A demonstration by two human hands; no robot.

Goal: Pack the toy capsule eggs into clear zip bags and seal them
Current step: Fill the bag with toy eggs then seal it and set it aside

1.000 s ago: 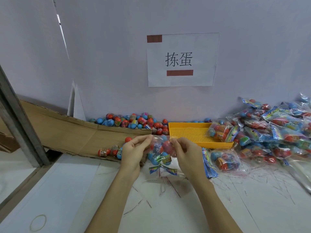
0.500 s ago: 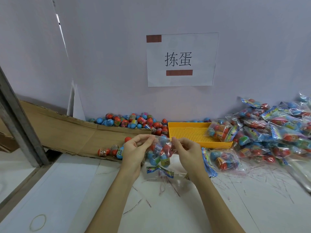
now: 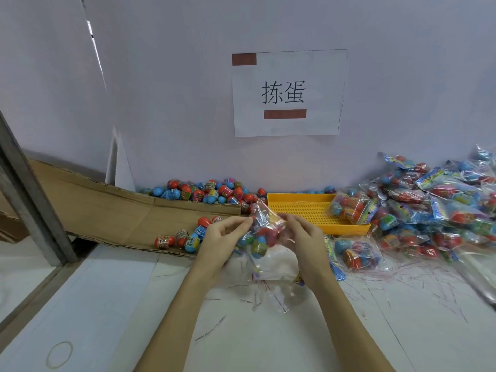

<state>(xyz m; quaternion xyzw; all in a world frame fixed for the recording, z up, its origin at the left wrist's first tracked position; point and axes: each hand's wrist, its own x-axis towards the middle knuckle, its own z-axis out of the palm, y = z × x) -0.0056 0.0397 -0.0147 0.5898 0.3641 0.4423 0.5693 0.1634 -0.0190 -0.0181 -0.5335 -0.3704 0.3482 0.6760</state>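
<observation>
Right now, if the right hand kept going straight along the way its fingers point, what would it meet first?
The right hand points up and left, already pinching the clear plastic zip bag of capsule eggs. Beyond the bag, the left hand's fingertips come next, probably before any loose eggs; depth is unclear.

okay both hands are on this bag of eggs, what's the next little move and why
Probably run the fingers along the top strip to press it shut. The left hand and right hand both pinch the bag near its mouth, with eggs already inside. Whether the seal is closed cannot be told.
</observation>
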